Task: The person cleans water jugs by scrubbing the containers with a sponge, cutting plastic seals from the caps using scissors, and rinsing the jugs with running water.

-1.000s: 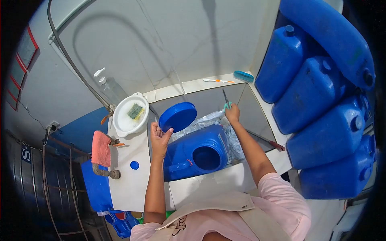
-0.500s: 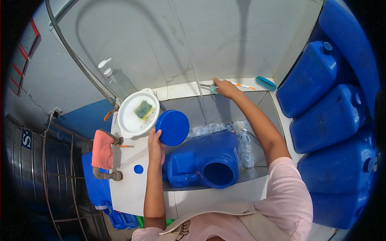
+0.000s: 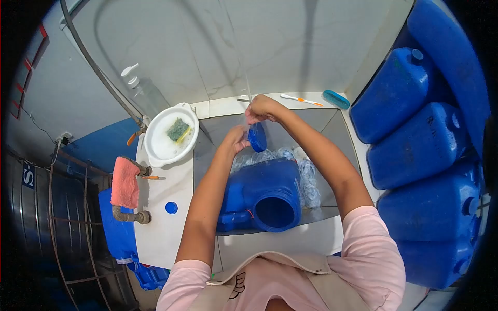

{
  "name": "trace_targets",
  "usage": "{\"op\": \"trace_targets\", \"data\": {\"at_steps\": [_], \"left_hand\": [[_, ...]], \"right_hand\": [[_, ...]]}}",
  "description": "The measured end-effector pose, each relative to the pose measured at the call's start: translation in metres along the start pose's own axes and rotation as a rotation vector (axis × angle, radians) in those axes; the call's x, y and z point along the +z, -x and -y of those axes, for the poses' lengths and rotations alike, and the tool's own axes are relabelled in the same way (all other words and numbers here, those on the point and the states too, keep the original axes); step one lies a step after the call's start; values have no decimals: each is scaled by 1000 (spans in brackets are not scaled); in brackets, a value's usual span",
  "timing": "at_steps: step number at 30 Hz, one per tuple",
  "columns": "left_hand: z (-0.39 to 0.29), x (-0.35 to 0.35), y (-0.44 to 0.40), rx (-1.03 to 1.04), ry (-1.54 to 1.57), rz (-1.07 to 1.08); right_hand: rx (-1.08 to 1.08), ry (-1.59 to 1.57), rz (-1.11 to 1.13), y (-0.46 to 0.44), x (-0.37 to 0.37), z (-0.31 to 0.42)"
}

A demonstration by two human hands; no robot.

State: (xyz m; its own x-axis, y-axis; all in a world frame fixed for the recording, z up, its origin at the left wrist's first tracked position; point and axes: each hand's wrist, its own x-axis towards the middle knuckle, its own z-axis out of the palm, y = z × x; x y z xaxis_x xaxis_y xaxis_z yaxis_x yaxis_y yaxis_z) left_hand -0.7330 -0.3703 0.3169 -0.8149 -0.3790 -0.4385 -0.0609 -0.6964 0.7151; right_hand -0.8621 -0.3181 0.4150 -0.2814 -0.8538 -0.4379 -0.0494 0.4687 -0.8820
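Note:
My left hand (image 3: 237, 139) grips the edge of a round blue lid (image 3: 257, 137), which is tilted on its side over the sink. Against the top of the lid, my right hand (image 3: 259, 110) has its fingers closed; whether they pinch the lid or something thin is hidden. Below both hands a large blue jug (image 3: 259, 194) lies on its side in the basin, its wide mouth uncovered. Clear crumpled plastic (image 3: 309, 189) surrounds its back and right side. The scissors lie mostly hidden behind my right hand on the back ledge.
A white basin (image 3: 151, 147) with a green sponge (image 3: 178, 129) stands left, beside a pump bottle (image 3: 148, 96). A small blue cap (image 3: 171, 207) and a pipe with a pink cloth (image 3: 125, 182) are nearer. Toothbrush (image 3: 302, 100) and blue brush (image 3: 336, 99) lie behind; blue jugs (image 3: 391, 96) stack right.
My right hand let go of the scissors on the back ledge and came left to the lid. My left hand moved the lid right and up, turning it edge-on.

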Motion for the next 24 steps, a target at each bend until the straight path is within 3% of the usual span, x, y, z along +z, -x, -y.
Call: {"op": "trace_targets", "data": {"at_steps": [2, 7, 10, 12, 15, 17, 19, 21, 22, 24], "left_hand": [[-8, 9, 4, 57, -106, -51], [9, -23, 45, 171, -12, -191], [31, -36, 94, 241, 97, -272], [40, -41, 123, 279, 129, -323], [49, -50, 158, 349, 199, -363], [50, -52, 174, 385, 241, -461], [51, -64, 183, 390, 276, -412], [49, -65, 193, 442, 464, -263], [46, -65, 194, 437, 465, -249], [38, -60, 196, 443, 496, -210]], "right_hand": [[-13, -8, -11, 5, 3, 9], [4, -89, 48, 9, 42, 17], [-473, 270, 110, -24, 109, 24], [-732, 534, -126, -42, 166, 39], [-684, 893, -308, -93, 232, 25], [-595, 879, -219, -114, 251, 17], [-495, 876, -128, -125, 261, 18], [-414, 665, -9, -104, 250, 24], [-648, 645, 25, -102, 243, 22], [-789, 561, 50, -75, 206, 25]]}}
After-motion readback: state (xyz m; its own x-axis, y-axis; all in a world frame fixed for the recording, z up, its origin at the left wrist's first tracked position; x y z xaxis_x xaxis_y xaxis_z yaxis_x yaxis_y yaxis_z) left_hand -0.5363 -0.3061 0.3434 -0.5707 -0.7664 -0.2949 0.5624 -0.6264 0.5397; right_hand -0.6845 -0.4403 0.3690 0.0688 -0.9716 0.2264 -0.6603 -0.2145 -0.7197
